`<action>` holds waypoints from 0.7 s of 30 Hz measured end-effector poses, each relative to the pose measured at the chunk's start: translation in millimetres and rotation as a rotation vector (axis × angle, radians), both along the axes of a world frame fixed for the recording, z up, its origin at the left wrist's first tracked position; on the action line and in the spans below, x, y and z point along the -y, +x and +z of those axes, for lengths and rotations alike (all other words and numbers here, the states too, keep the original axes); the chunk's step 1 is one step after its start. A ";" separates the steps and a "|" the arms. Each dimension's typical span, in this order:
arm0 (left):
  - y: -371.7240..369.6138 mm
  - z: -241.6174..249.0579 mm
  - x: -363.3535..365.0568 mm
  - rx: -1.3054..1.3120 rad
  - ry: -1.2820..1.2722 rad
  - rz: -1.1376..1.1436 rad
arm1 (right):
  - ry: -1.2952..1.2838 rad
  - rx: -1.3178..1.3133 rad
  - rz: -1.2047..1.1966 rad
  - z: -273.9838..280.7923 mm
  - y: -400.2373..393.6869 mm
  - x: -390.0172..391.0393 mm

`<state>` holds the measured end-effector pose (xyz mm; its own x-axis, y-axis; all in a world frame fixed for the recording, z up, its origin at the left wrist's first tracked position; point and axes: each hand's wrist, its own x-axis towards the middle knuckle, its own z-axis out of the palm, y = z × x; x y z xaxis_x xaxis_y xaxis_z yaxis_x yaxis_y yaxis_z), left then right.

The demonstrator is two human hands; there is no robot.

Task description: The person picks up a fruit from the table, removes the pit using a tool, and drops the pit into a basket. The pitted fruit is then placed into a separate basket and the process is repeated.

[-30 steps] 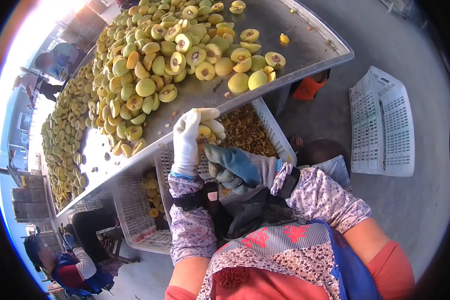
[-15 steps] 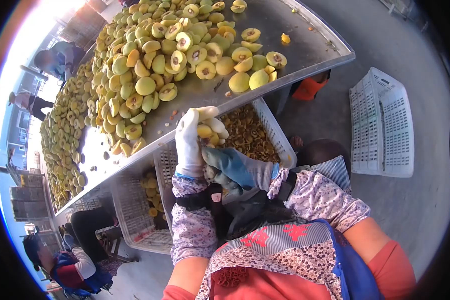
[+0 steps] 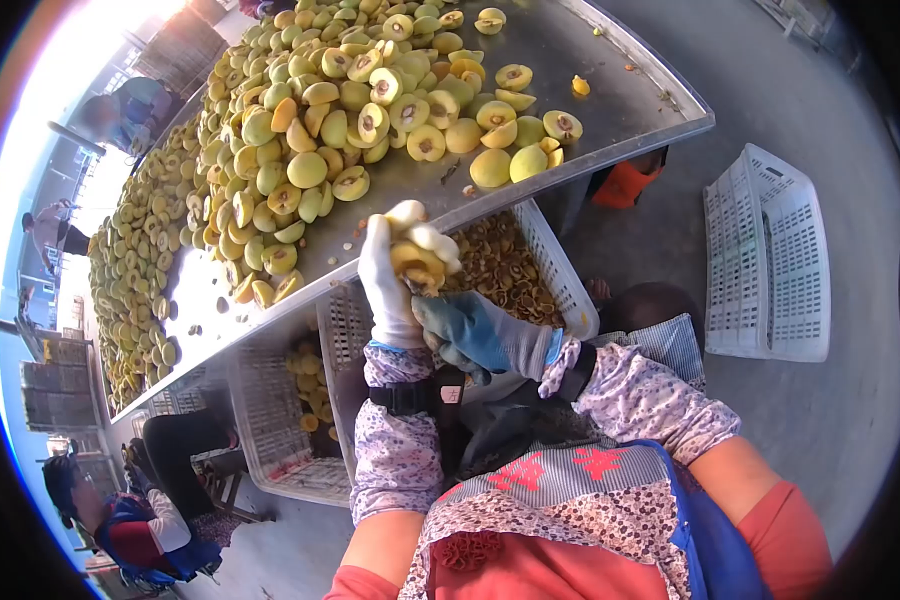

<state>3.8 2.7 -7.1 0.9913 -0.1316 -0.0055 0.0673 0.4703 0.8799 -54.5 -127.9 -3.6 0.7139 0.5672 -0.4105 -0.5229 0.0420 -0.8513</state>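
While the white-gloved left hand grips a yellow cut fruit near the edge of the grey metal table, the blue-and-grey-gloved right hand bends close below it; cannot tell whether that one grips anything. Halved yellow-green fruits heaped on table; white perforated plastic crate beneath.

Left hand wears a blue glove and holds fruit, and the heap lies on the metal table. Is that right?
Not quite: the glove on the left hand is white, as the head view shows. It does hold fruit, and the heap lies on the metal table.
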 end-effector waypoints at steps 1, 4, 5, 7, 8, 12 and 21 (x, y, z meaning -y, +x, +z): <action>3.6 -2.6 1.6 -0.117 -0.225 0.101 | 0.000 -0.002 0.002 -11.2 -4.0 -6.9; 4.8 4.9 -2.3 -0.196 -0.268 0.237 | -0.026 0.298 -0.236 -33.2 -9.0 -23.2; 2.6 9.0 -4.0 -0.155 -0.246 0.290 | 0.100 0.202 -0.246 -33.9 -9.6 -24.4; -1.3 17.3 -15.3 -0.121 -0.134 0.337 | 0.231 0.100 -0.253 -27.4 -10.5 -26.2; -4.2 21.9 -15.9 -0.137 -0.065 0.388 | 0.166 0.119 -0.291 -22.9 -10.3 -26.4; 1.5 12.8 -25.2 0.081 0.316 0.287 | 0.029 0.353 -0.341 -27.2 -2.9 -31.9; 3.2 4.8 -10.0 0.421 0.487 0.409 | -0.917 0.583 -0.054 -37.9 8.8 11.7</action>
<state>7.1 12.7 -2.3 0.8919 0.1672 0.4201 -0.4158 -0.0617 0.9074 -45.7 -139.6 -41.5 0.9510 0.1796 -0.2518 -0.0448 -0.7255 -0.6868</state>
